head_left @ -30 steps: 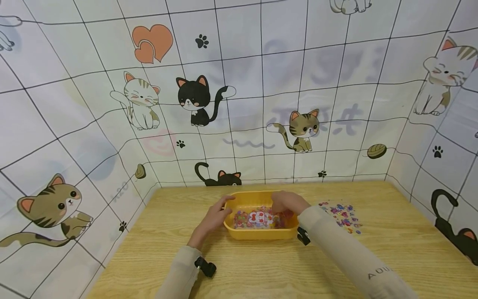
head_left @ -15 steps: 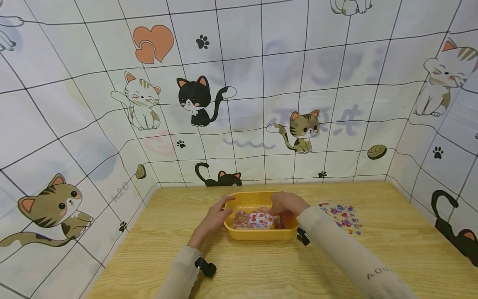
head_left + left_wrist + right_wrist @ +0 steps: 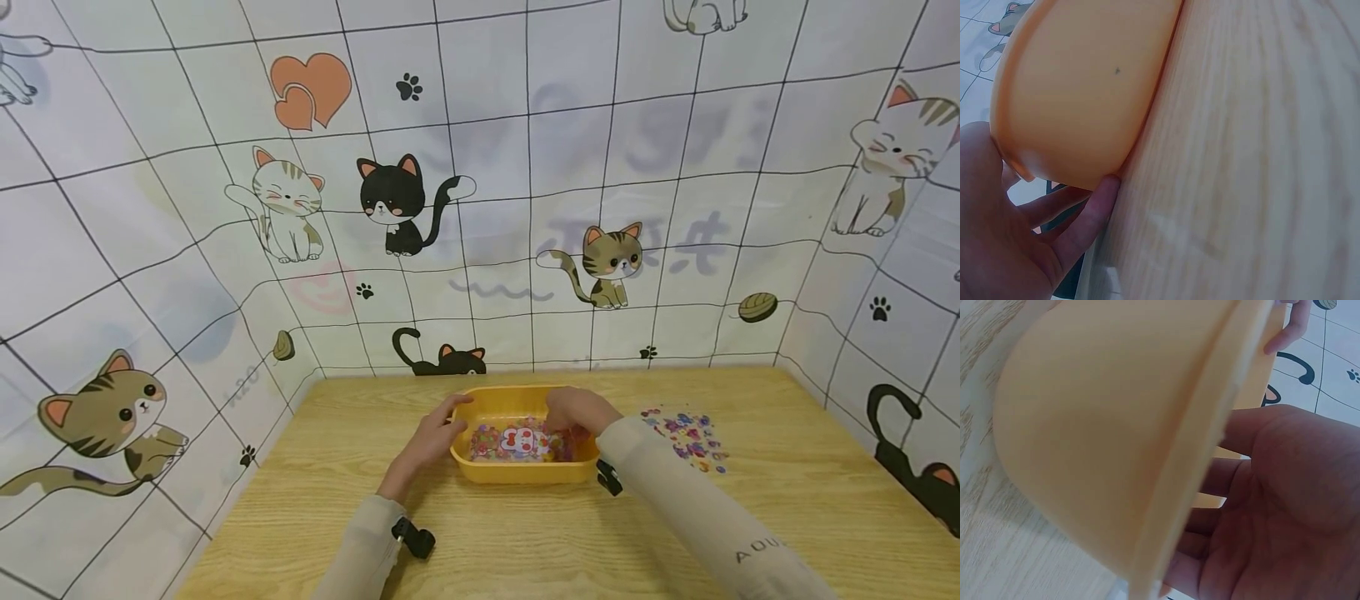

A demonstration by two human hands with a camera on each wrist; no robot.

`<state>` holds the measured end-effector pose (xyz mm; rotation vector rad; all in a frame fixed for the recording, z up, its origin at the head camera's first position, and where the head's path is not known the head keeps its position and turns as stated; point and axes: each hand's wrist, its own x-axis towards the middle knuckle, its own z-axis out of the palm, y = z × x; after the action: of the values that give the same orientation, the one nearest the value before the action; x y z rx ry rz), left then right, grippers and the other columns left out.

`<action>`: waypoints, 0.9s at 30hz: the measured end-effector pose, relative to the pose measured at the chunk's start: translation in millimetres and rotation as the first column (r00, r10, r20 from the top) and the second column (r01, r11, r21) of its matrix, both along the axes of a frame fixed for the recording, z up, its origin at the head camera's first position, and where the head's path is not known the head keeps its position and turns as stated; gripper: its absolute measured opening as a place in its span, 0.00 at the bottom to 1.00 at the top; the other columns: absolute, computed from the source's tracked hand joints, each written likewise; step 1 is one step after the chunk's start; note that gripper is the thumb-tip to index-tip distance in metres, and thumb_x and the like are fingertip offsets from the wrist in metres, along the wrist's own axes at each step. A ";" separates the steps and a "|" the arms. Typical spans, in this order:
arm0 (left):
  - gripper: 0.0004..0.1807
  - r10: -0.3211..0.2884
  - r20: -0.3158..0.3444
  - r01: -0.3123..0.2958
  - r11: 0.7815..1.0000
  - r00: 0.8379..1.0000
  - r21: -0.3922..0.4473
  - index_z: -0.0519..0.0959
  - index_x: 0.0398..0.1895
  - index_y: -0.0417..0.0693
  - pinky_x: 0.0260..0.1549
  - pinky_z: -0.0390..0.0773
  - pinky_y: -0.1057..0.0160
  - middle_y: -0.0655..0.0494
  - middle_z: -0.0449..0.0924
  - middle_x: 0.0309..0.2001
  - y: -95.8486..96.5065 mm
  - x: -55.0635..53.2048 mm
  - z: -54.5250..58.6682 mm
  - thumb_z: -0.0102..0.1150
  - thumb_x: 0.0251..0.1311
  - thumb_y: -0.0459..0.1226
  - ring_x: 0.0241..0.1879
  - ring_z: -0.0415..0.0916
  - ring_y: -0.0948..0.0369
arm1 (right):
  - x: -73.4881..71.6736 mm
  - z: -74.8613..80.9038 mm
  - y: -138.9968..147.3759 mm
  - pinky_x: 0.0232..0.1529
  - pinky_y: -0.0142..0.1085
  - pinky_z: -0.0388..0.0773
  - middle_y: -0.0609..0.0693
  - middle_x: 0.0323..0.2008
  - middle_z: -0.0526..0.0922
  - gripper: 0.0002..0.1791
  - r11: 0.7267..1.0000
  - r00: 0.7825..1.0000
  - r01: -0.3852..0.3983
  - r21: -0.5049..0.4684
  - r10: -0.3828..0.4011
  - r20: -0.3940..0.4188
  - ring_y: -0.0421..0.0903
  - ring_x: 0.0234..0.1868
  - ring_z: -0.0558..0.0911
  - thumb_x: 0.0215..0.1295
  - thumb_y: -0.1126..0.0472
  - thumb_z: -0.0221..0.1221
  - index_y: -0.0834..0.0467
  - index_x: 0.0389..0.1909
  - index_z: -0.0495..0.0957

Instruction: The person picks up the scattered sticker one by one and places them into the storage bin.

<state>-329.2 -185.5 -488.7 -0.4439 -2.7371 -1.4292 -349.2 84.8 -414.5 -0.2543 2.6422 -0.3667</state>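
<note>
A yellow plastic tub [image 3: 525, 472] stands on the wooden table. Inside lie small colourful pieces [image 3: 487, 443] and a flat white cartoon bunny-like figure [image 3: 521, 440] with red marks. My left hand [image 3: 433, 433] holds the tub's left end. In the left wrist view its thumb side is at the rim and a fingertip [image 3: 1109, 182] touches the outer wall low down. My right hand [image 3: 576, 408] reaches over the right rim into the tub, fingers pointing down. In the right wrist view the rim hides its fingertips [image 3: 1213, 478], so what they touch cannot be seen.
Loose small pieces in purple, pink and yellow [image 3: 690, 437] lie scattered on the table [image 3: 337, 467] to the tub's right, beside the right sleeve. A cat-patterned sheet [image 3: 495, 250] with grid lines stands behind the table and at both sides.
</note>
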 end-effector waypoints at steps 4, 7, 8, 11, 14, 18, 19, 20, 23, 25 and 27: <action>0.25 -0.005 0.004 0.005 1.000 1.000 0.001 0.73 0.70 0.53 0.66 0.71 0.38 0.47 0.70 0.75 0.0 -0.3 0.1 0.50 0.71 0.36 0.69 0.71 0.43 | -0.6 -1.0 -0.8 0.17 0.34 0.64 0.45 0.13 0.64 0.17 0.999 0.999 -0.026 0.045 0.028 -0.033 0.42 0.16 0.65 0.71 0.57 0.63 0.57 0.22 0.76; 0.25 -0.008 0.006 0.008 1.000 1.000 0.003 0.73 0.70 0.53 0.67 0.71 0.38 0.47 0.69 0.75 -0.4 -0.6 -0.4 0.50 0.71 0.36 0.70 0.70 0.43 | -1.0 0.2 -1.0 0.17 0.34 0.67 0.47 0.17 0.69 0.16 0.997 0.998 -0.034 0.068 0.038 -0.055 0.43 0.17 0.69 0.71 0.56 0.63 0.56 0.24 0.75; 0.25 -0.009 0.006 0.009 1.000 1.000 0.003 0.73 0.70 0.53 0.67 0.70 0.38 0.47 0.69 0.75 -0.5 -0.8 -0.6 0.50 0.71 0.36 0.70 0.70 0.43 | -0.5 1.8 -0.7 0.18 0.33 0.68 0.48 0.19 0.72 0.14 0.998 0.998 -0.026 0.065 0.030 -0.060 0.43 0.18 0.70 0.70 0.57 0.63 0.57 0.25 0.76; 0.25 -0.008 0.007 0.008 1.000 1.000 0.002 0.73 0.71 0.54 0.67 0.70 0.38 0.47 0.69 0.75 -1.0 -1.3 -1.0 0.50 0.72 0.37 0.70 0.70 0.43 | -0.5 7.5 1.2 0.18 0.32 0.70 0.52 0.27 0.78 0.07 0.999 0.997 -0.006 0.032 0.008 -0.070 0.43 0.18 0.72 0.68 0.60 0.62 0.59 0.34 0.78; 0.25 -0.004 0.005 0.004 1.000 1.000 -0.002 0.73 0.71 0.54 0.67 0.71 0.38 0.47 0.69 0.75 -1.3 -1.0 -0.8 0.50 0.72 0.37 0.69 0.71 0.43 | 0.5 14.6 4.5 0.17 0.31 0.69 0.50 0.24 0.74 0.06 1.000 0.995 -0.020 -0.013 0.019 -0.094 0.43 0.16 0.71 0.68 0.62 0.60 0.59 0.31 0.76; 0.24 0.001 0.004 -0.001 1.000 1.000 -0.004 0.73 0.70 0.54 0.66 0.71 0.38 0.47 0.69 0.75 -1.4 0.2 -0.1 0.50 0.71 0.37 0.68 0.72 0.43 | 2.6 24.2 10.3 0.16 0.30 0.68 0.44 0.14 0.60 0.18 0.995 0.986 -0.079 -0.054 0.070 -0.149 0.42 0.14 0.69 0.70 0.62 0.59 0.54 0.19 0.67; 0.24 0.002 0.004 -0.002 1.000 1.000 -0.006 0.73 0.70 0.53 0.66 0.71 0.38 0.47 0.69 0.75 -1.4 0.4 -0.2 0.50 0.71 0.37 0.68 0.72 0.43 | 4.4 27.5 12.2 0.16 0.30 0.68 0.43 0.13 0.58 0.21 0.993 0.982 -0.097 -0.065 0.085 -0.170 0.42 0.13 0.69 0.70 0.62 0.58 0.52 0.16 0.65; 0.25 0.003 0.007 -0.003 1.000 1.000 -0.004 0.73 0.70 0.53 0.66 0.72 0.38 0.47 0.69 0.75 -1.2 0.6 0.0 0.50 0.71 0.37 0.68 0.72 0.43 | 6.4 31.0 14.6 0.16 0.30 0.67 0.42 0.11 0.57 0.23 0.990 0.976 -0.117 -0.080 0.100 -0.192 0.41 0.13 0.68 0.70 0.62 0.58 0.51 0.14 0.63; 0.25 0.004 0.012 -0.004 1.000 1.000 -0.001 0.73 0.71 0.53 0.66 0.71 0.39 0.48 0.69 0.75 -0.5 0.1 -0.4 0.50 0.71 0.37 0.68 0.72 0.44 | 14.4 42.1 23.5 0.18 0.31 0.65 0.42 0.10 0.58 0.26 0.979 0.958 -0.165 -0.117 0.130 -0.256 0.40 0.12 0.65 0.71 0.60 0.58 0.50 0.11 0.62; 0.25 0.005 0.012 -0.005 1.000 1.000 -0.002 0.73 0.71 0.54 0.67 0.71 0.39 0.48 0.69 0.75 0.0 -0.4 -0.8 0.50 0.71 0.37 0.68 0.71 0.44 | 21.1 48.3 31.2 0.20 0.31 0.62 0.42 0.11 0.60 0.25 0.972 0.942 -0.192 -0.134 0.145 -0.303 0.39 0.13 0.64 0.72 0.59 0.58 0.50 0.13 0.64; 0.25 0.005 0.013 -0.005 1.000 1.000 -0.003 0.73 0.71 0.54 0.67 0.71 0.39 0.48 0.69 0.75 0.4 -0.8 -1.1 0.50 0.71 0.37 0.68 0.71 0.44 | 27.7 53.2 39.4 0.23 0.33 0.62 0.43 0.14 0.65 0.21 0.969 0.928 -0.204 -0.141 0.146 -0.342 0.40 0.16 0.64 0.73 0.57 0.58 0.52 0.17 0.69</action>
<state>-330.0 -185.1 -489.9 -0.4293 -2.7487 -1.4320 -321.5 124.2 -361.3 -0.6586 2.8840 -0.5364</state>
